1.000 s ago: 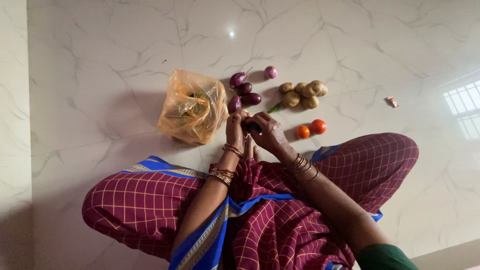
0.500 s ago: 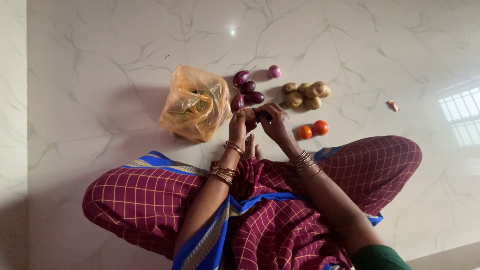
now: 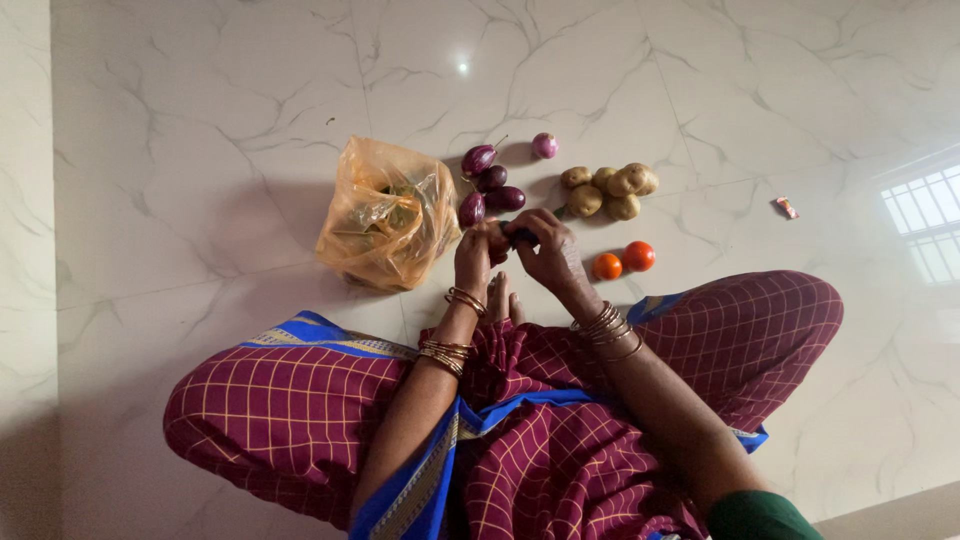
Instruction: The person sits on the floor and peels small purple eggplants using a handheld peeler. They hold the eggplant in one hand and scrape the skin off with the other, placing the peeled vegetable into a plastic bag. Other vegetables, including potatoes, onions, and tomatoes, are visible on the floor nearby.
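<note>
Both hands are closing on one small dark brinjal, held just above the marble floor in front of the person's crossed legs. Left hand is gripping it from the side; right hand is pinching at its top end, where a dark bit shows between the fingertips, too small to say whether blade or stalk. My reading: the trimming step is under way, and the next move calls for a steady grip and a short, careful pull. Just beyond are lying more brinjals, an orange plastic bag, potatoes, two tomatoes.
</note>
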